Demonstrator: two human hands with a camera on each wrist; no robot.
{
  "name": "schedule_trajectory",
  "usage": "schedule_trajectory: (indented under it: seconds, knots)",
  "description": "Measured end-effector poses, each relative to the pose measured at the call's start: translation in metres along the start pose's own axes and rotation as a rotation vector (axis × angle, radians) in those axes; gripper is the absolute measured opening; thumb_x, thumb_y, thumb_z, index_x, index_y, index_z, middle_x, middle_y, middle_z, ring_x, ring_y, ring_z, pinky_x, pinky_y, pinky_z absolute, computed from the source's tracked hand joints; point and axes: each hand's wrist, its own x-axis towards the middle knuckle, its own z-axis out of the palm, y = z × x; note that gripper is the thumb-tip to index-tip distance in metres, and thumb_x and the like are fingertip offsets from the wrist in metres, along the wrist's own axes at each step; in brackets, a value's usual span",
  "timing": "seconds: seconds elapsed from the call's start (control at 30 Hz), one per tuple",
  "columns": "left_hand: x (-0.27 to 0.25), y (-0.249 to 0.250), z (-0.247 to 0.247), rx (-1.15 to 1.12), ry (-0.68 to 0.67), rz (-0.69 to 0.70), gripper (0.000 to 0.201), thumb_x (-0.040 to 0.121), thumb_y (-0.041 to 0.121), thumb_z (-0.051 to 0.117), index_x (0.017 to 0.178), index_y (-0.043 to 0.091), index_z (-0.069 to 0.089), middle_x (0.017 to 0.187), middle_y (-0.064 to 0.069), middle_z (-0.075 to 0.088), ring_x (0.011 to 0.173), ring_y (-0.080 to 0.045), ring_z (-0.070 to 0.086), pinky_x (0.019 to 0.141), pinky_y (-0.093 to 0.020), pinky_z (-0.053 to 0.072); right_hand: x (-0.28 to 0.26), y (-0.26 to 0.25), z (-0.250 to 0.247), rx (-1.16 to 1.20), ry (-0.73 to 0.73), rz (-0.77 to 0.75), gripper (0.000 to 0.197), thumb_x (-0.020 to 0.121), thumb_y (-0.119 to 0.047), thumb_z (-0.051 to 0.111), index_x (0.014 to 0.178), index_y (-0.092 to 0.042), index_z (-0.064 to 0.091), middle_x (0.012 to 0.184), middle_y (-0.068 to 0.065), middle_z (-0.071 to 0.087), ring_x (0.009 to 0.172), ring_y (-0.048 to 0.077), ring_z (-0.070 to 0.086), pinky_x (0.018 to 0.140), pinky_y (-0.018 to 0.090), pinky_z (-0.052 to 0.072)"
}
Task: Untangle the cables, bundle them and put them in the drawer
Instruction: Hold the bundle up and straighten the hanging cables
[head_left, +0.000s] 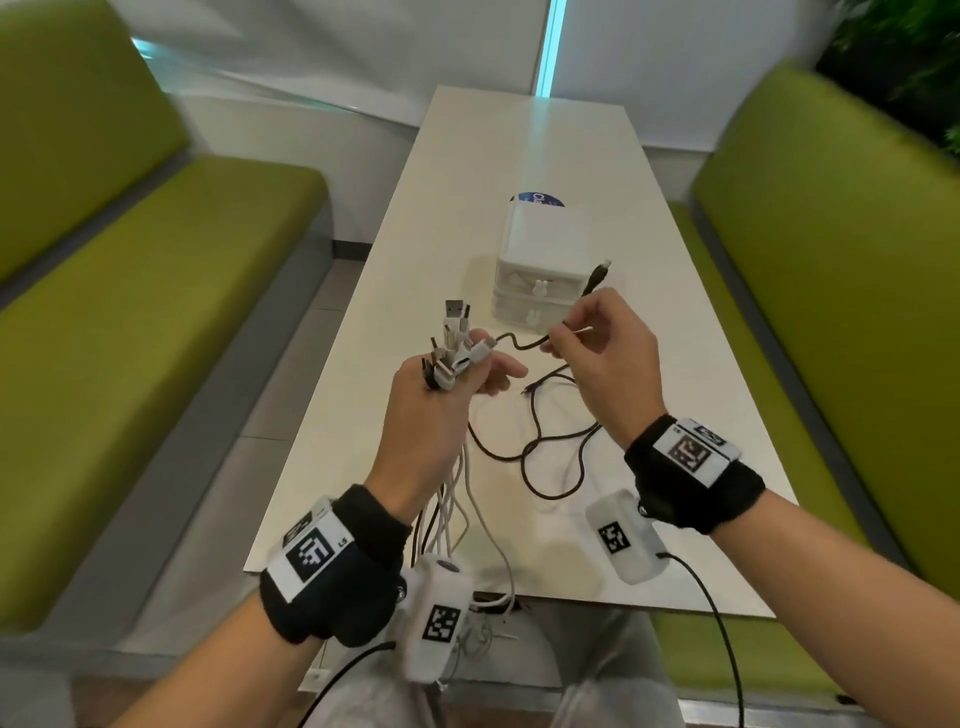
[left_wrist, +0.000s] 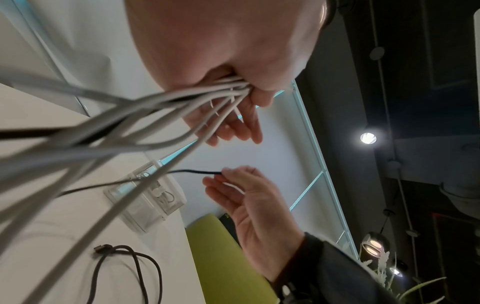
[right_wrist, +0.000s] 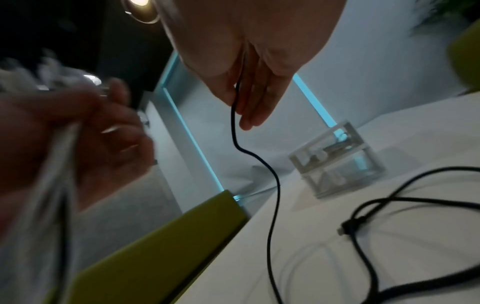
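White cables (head_left: 457, 358) clenched in left hand (head_left: 426, 415); right hand (head_left: 608, 358) pinches black cable (head_left: 519, 343); plugs head-view only.

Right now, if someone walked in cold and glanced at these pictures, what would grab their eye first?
Probably the left hand raised over the white table, gripping a fistful of white cables with their plugs fanned out above the fingers. Next, the right hand pinching a black cable that loops down onto the table. Behind both hands stands a small white drawer unit, drawers closed.
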Motion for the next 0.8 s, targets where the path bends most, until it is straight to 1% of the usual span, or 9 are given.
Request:
schedule_trajectory:
  seconds: [0.13,0.23,0.37,0.4,0.47,0.53,0.63,0.73,0.8]
  knots:
    - [-0.008,0.002,0.001,0.102,0.02,0.004,0.023,0.098,0.018,0.052,0.104,0.02,0.075,0.108,0.006,0.071,0.101,0.0,0.06,0.097,-0.021,0.047,-0.035,-0.033,-0.001,0.048,-0.162,-0.017,0.024,0.087,-0.006,0.064,0.092,-0.017,0.043,0.091,0.009,0.063,0.072,0.018,0.071,0.067,0.043,0.058]
    - [-0.015,0.005,0.002,0.118,0.052,0.01,0.023,0.098,0.018,0.055,0.113,0.019,0.071,0.109,0.008,0.072,0.101,0.003,0.061,0.087,-0.01,0.046,-0.063,-0.042,0.0,0.045,-0.302,-0.057,0.025,0.087,-0.003,0.062,0.096,-0.017,0.043,0.085,-0.001,0.062,0.072,0.021,0.07,0.07,0.04,0.057]
    - [-0.034,0.012,0.007,0.1,-0.012,0.0,0.019,0.097,0.021,0.056,0.107,0.017,0.072,0.101,-0.004,0.073,0.088,0.004,0.064,0.07,-0.005,0.046,-0.093,-0.053,-0.001,0.056,-0.368,-0.133,0.028,0.086,0.006,0.057,0.102,-0.013,0.045,0.09,-0.002,0.062,0.076,0.008,0.068,0.071,0.019,0.053]
    - [-0.04,0.014,0.009,0.103,-0.034,-0.004,0.018,0.097,0.02,0.056,0.106,0.021,0.072,0.098,0.0,0.074,0.086,0.005,0.065,0.068,-0.007,0.047,-0.098,-0.055,-0.001,0.068,-0.369,-0.139,0.028,0.086,0.007,0.056,0.103,-0.013,0.045,0.092,-0.003,0.062,0.076,0.009,0.068,0.071,0.021,0.054]
    - [-0.051,0.016,0.011,0.102,-0.057,-0.008,0.019,0.097,0.02,0.056,0.1,0.029,0.072,0.089,0.01,0.073,0.082,0.004,0.067,0.065,-0.009,0.048,-0.109,-0.059,-0.003,0.073,-0.387,-0.132,0.033,0.086,0.008,0.051,0.105,-0.018,0.043,0.093,-0.003,0.063,0.073,0.018,0.067,0.07,0.038,0.057]
    - [-0.06,0.02,0.013,0.109,-0.065,-0.008,0.023,0.097,0.021,0.055,0.085,0.033,0.071,0.074,0.015,0.071,0.071,0.005,0.065,0.061,-0.009,0.047,-0.116,-0.061,-0.006,0.043,-0.404,-0.137,0.043,0.083,0.012,0.047,0.109,-0.022,0.042,0.089,-0.006,0.064,0.068,0.023,0.063,0.067,0.048,0.054]
    - [-0.069,0.022,0.013,0.128,-0.091,-0.02,0.024,0.097,0.023,0.056,0.078,0.03,0.069,0.072,0.011,0.071,0.071,0.002,0.064,0.065,-0.011,0.047,-0.126,-0.062,-0.006,0.045,-0.372,-0.159,0.043,0.085,0.012,0.049,0.118,-0.015,0.042,0.093,-0.013,0.065,0.073,0.016,0.062,0.07,0.04,0.054]
    - [-0.076,0.025,0.013,0.142,-0.135,-0.04,0.024,0.097,0.022,0.056,0.076,0.028,0.069,0.068,0.012,0.069,0.07,0.001,0.063,0.068,-0.015,0.046,-0.133,-0.063,-0.003,0.119,-0.302,-0.124,0.033,0.092,0.0,0.053,0.121,-0.013,0.045,0.102,-0.013,0.068,0.089,0.027,0.066,0.081,0.046,0.054]
    - [-0.076,0.025,0.011,0.145,-0.12,-0.053,0.022,0.096,0.024,0.056,0.079,0.024,0.071,0.074,0.007,0.072,0.074,-0.006,0.066,0.072,-0.023,0.05,-0.133,-0.065,0.0,0.157,-0.301,-0.097,0.035,0.091,0.001,0.054,0.122,-0.015,0.048,0.106,-0.01,0.07,0.096,0.025,0.067,0.083,0.044,0.055]
